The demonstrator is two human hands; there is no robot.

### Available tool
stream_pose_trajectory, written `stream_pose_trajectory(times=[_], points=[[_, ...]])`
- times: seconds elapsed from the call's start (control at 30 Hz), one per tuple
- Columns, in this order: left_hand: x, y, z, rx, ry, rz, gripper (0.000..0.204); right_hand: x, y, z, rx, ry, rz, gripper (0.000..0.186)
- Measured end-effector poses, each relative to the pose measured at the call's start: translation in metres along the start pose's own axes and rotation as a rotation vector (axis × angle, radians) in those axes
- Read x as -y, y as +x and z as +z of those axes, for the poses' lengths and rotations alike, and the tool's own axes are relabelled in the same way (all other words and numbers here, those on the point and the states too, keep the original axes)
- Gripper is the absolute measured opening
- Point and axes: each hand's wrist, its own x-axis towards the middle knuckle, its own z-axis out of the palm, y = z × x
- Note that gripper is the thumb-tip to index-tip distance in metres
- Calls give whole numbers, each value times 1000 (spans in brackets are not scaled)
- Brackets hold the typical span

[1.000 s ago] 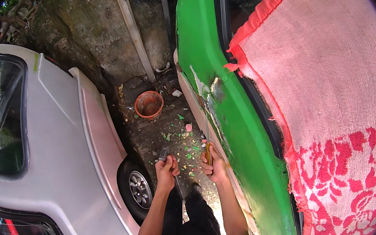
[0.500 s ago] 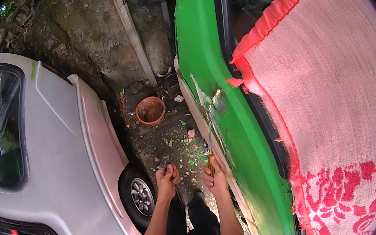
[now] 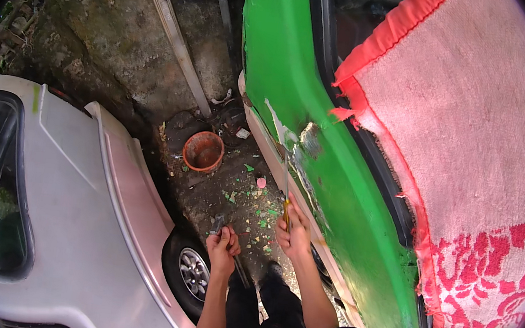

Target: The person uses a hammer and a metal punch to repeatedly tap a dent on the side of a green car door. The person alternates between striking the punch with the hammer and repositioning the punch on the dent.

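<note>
My right hand is closed on a yellow-handled screwdriver, its long shaft reaching up to the cracked, chipped patch on the green car panel. Pale filler and greyish material show along the damage; whether the tip touches cannot be told. My left hand is closed on a greyish metal tool, lower and to the left, over the ground between the two cars; a long dark shaft shows below that hand, and the tool's exact kind is unclear.
A silver-white car with a wheel stands at left. An orange bucket and paint flakes lie on the dirty ground. A plank leans on the stained wall. A pink patterned towel covers the green car's right side.
The view has shifted slightly. My left hand has moved a little down and left relative to the ground; the screwdriver in my right hand still points at the damaged patch.
</note>
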Motion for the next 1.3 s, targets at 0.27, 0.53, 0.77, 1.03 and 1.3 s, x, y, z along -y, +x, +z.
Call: stream_pose_trajectory(times=[0.27,0.53,0.77,1.03,1.3], points=[[-4,-3,-5,39,0,-24,25,-3,2,4,-12,92,-18,48],[-5,1,-11,58,-9,-7,24,7,-45,-28,147,-47,-56,50],[-3,3,-7,44,-33,-29,24,1,-33,-25,-47,-291,-155,46],[1,4,-10,33,-21,-37,26,-29,-11,-23,-180,-598,-434,44],[-6,4,-23,45,18,-48,24,-38,-5,-14,-230,-589,-525,41]])
